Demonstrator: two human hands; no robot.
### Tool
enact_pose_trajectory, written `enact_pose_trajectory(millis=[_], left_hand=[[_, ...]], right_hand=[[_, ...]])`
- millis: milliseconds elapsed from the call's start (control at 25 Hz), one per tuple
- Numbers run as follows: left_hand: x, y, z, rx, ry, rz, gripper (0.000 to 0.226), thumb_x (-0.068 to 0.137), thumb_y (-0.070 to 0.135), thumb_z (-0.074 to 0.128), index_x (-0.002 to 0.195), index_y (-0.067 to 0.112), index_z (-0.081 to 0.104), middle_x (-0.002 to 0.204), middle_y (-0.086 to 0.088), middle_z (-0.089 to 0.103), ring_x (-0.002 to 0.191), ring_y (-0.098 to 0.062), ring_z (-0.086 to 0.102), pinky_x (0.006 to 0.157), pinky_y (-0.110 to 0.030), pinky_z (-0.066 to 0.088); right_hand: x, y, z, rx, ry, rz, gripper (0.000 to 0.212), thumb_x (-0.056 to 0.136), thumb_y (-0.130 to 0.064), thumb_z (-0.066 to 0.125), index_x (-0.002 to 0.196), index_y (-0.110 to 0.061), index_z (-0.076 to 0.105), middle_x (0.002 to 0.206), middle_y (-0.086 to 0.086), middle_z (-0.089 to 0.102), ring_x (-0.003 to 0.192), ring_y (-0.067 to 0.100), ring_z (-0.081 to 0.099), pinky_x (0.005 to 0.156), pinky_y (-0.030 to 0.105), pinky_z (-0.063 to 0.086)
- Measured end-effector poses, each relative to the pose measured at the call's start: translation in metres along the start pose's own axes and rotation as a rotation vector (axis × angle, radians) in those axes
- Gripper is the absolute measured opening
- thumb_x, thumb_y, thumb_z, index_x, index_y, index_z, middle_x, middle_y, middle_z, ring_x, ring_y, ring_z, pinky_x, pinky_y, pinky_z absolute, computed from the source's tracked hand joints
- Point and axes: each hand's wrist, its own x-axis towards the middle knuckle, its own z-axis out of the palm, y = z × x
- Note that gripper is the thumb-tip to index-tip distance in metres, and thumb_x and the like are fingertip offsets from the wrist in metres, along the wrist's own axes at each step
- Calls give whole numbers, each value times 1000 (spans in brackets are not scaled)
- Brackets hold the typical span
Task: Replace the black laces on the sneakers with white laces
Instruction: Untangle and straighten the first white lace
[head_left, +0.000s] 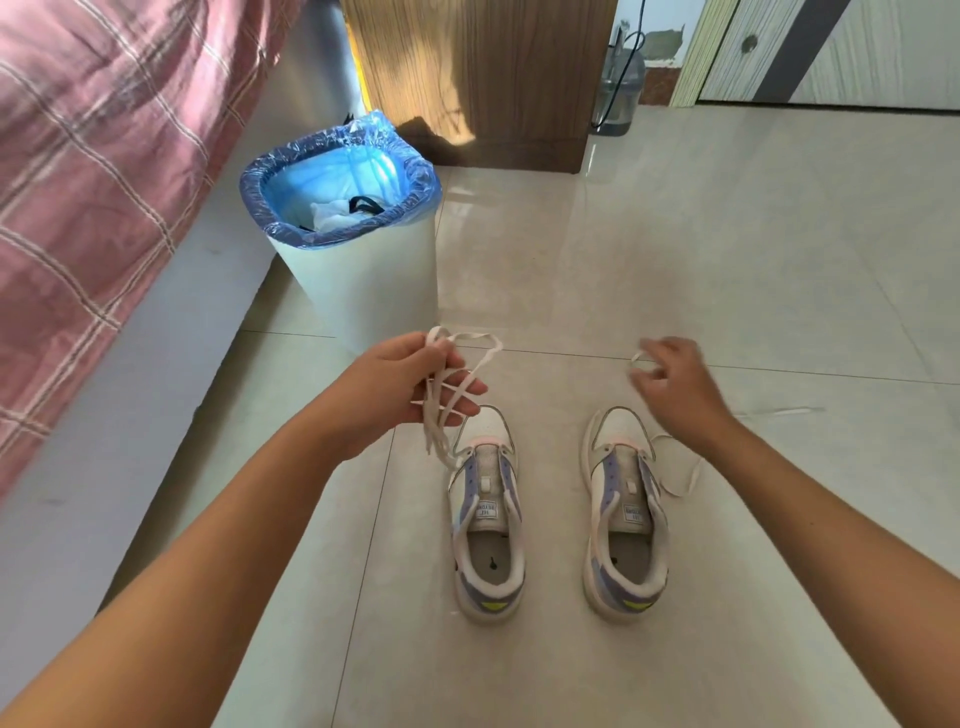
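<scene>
Laces first: your left hand (410, 387) grips a bunched white lace (441, 395), fingers curled round its loops, above the left sneaker (485, 519). Your right hand (675, 384) is blurred; it seems to pinch an end of a second lace (680, 467), which trails down beside the right sneaker (626, 519). Both sneakers sit on the floor (727, 260) with bare eyelets, and something black, perhaps an old lace, lies in the bin (358, 260). These laces are light, limp and prone to tangle. Take each by its stiff tip to thread, and steady the soft sneaker by its eyelet flap.
</scene>
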Motion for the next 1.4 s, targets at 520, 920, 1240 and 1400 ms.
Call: enact_pose_trajectory(millis=[520,920,1240,1400], left_hand=[[-9,-3,-70,-181,519,54,32,99,30,42,79,11,57,42,8,31,36,-9,33,43,-20,44],[-21,20,-22,525,-183,-3,36,97,33,47,66,21,61,47,13,39,40,-6,29,38,-15,28],[-28,-13,-83,68,138,-62,33,94,28,51,64,14,51,49,8,19,40,-8,17,37,-17,17],[-35,-39,-134,-220,330,-156,34,93,30,49,62,17,44,45,9,17,40,-7,10,38,-15,10]], right_hand=[[-6,-36,-3,1227,-108,366,22,99,-16,39,85,-9,55,50,-1,43,34,7,35,41,15,41],[-52,-110,4,126,-622,-282,40,86,-55,55,122,-38,57,122,-10,61,113,3,55,100,26,43],[-24,-67,9,674,-479,-70,34,75,-45,64,74,-11,62,50,-9,34,49,10,35,57,28,40],[-15,-25,-25,683,-474,12,30,77,-40,63,71,-11,60,55,-2,37,54,15,40,58,26,44]])
